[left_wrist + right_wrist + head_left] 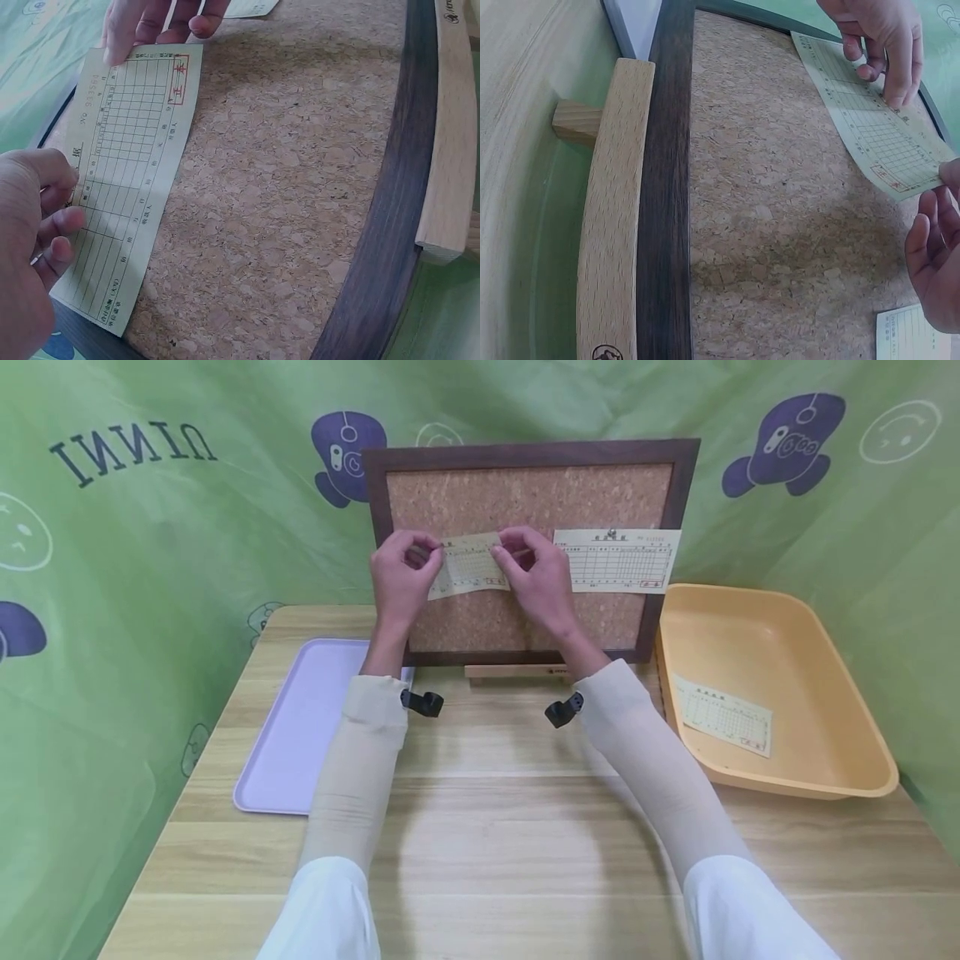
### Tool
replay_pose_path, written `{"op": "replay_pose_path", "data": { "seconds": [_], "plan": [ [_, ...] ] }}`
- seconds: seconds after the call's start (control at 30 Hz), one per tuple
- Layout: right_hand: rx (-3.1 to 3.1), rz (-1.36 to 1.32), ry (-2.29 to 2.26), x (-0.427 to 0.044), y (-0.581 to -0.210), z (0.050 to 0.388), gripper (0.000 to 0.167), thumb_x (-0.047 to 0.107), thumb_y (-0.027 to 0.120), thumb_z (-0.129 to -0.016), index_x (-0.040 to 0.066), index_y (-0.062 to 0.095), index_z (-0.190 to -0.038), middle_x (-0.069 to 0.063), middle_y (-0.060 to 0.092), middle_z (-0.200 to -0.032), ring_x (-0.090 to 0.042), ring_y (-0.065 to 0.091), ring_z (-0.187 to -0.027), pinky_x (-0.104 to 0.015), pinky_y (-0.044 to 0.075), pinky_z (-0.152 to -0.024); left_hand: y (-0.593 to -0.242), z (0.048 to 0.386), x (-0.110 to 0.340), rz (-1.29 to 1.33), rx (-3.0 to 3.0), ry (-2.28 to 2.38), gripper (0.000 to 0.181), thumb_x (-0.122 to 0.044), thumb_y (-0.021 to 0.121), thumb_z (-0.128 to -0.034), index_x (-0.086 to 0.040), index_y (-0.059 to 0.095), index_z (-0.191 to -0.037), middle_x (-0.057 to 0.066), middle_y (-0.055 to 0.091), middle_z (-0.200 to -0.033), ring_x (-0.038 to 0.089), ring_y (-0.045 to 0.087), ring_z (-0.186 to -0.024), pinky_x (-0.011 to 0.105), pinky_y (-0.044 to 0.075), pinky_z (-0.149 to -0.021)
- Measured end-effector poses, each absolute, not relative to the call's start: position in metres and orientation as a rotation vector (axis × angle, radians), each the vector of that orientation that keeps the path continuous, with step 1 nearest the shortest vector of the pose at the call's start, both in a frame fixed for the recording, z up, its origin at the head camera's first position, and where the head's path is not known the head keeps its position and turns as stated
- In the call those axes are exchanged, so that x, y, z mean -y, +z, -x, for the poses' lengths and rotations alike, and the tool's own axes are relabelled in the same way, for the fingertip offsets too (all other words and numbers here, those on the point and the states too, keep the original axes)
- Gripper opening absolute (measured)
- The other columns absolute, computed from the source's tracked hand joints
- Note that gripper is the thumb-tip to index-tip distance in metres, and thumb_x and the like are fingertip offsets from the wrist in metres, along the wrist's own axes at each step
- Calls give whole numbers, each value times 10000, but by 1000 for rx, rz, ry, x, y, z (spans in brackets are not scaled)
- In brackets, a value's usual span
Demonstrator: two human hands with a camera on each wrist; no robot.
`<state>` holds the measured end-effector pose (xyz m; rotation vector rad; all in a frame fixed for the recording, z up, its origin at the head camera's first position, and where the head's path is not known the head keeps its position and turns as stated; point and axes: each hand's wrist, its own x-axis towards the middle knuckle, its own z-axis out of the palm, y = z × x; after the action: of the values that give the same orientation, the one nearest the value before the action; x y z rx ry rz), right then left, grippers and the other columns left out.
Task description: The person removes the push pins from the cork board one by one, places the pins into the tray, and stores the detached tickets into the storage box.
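- Hands: the left hand (pixel 405 572) has its fingers curled in a pinch at the upper edge of the paper slip (pixel 476 564); whether a small fastener sits inside that pinch cannot be told, as the fingers cover the spot. The right hand (pixel 543 581) pinches the slip's right end between thumb and fingers.
- Position: the slip lies in front of the cork board (pixel 525 497), left of the pinned slip (pixel 618 564), and slants with its right end higher.
- Risk, crooked fixing: judged likely if the slip is secured at this slant, the cause being the two hands' uneven height.
- Risk, crease or tear: the sheet bows near its right end (the right wrist view shows this best); opposed pulling could split such thin paper.
- Risk, slipping: should the left fingers let go with no fastener seated, the slip could swing from the right hand or drop.
- Risk, board movement: the board stands upright on a wooden stand (pixel 517 671); a hard push could tip it back.
- Risk, neighbour disturbed: the pinned slip shows one fastener (pixel 612 533) at its top and overlaps the frame (pixel 525 453); a brush of the nearby right hand could turn it.
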<state>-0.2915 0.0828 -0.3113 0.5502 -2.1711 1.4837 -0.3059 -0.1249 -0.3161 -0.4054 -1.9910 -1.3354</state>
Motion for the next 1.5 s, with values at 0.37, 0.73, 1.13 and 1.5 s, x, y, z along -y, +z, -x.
{"op": "replay_pose_path", "data": {
  "seconds": [0.37,0.73,1.13,1.5],
  "plan": [
    [2196,-542,1553,-91,-307,279,203,137,705,-989,20,696,-1154,-84,691,-1023,-170,618,-898,-266,515,-809,-321,287,129,534,1972,-1278,48,41,684,-875,24,727,-865,105,695,-885,175,610,-700,199,480,-641],
    [2253,-540,1523,-103,-306,261,208,148,688,-1002,27,685,-1171,-66,685,-1035,-174,616,-823,-285,520,-742,-328,269,139,624,1992,-1222,53,53,694,-881,13,725,-864,121,694,-875,170,596,-671,206,469,-618],
    [2297,-549,1588,-130,-301,241,184,135,660,-1019,7,689,-1148,-100,667,-1033,-302,627,-729,-237,521,-614,-338,245,163,579,2084,-1174,55,60,706,-867,13,734,-871,103,650,-793,170,542,-633,215,420,-596],
    [2331,-532,1665,-162,-300,221,212,150,677,-1010,-5,677,-1155,-108,632,-986,-236,583,-681,-266,525,-593,-351,223,189,518,2243,-1030,58,37,716,-889,-18,733,-895,100,674,-859,217,616,-703,242,449,-647]
  ]
}}
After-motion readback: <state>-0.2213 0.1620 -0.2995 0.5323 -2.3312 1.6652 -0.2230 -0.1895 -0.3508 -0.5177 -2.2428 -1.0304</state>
